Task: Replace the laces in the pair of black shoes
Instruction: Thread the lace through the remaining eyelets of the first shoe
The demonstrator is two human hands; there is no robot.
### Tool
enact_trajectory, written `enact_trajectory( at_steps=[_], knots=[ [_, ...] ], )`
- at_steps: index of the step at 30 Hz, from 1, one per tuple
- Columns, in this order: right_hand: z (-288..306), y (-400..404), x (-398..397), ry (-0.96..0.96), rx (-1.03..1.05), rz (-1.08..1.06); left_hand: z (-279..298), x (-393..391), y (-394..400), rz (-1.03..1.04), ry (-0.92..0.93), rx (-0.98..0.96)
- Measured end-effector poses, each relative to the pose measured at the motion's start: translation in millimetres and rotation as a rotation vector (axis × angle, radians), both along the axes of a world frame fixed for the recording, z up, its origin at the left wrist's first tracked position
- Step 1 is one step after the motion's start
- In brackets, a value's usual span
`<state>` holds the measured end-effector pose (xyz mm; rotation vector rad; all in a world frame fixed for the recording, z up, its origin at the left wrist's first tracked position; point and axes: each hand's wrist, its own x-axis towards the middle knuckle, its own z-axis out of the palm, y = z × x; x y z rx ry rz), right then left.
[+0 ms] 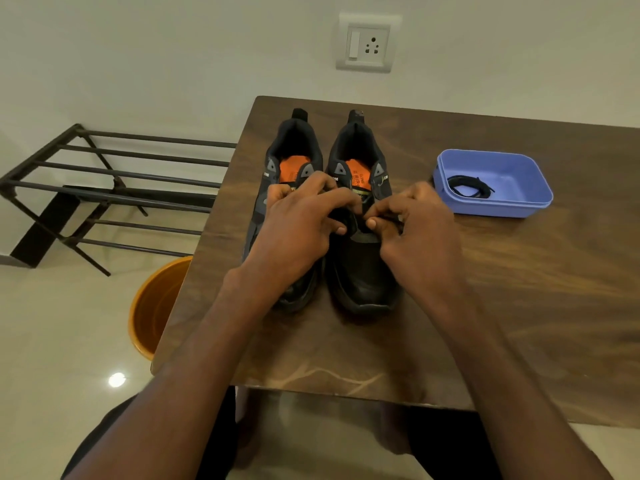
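Black shoes (360, 265) side by side, apparently unlaced

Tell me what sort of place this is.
Probably a room in a home: a metal shoe rack stands by the wall, an orange bucket sits on the tiled floor, and a wall socket is above the small wooden table.

Orange insole of right black shoe (356, 174): "AIR", other print too small to read.
Grey eyelet tabs: tiny white lettering, illegible.

table (519, 306): wood-grain, smooth | shoes (363, 271): matt black | tub (498, 206): plastic
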<state>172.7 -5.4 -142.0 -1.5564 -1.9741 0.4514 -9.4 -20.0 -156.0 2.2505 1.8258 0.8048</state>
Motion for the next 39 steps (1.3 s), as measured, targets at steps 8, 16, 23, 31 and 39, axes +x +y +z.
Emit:
enact_trajectory(
  at_steps=[8, 16, 23, 31, 39],
  knots=[
    [-7, 1, -11, 0.118, -0.079, -0.112, -3, -2, 3, -0.010, -0.109, 0.001],
    [0, -1, -13, -0.090, -0.088, -0.068, -5, -6, 4, -0.041, -0.154, 0.017],
    [-3, -7, -19, 0.030, -0.093, -0.129, -9, -7, 6, -0.050, -0.166, 0.016],
    [0, 0, -15, 0.189, -0.299, -0.141, -8, -6, 5, -0.050, -0.142, 0.032],
    [-5, 0, -16, 0.044, -0.236, -0.094, -15, -7, 7, -0.072, -0.159, 0.036]
  ],
)
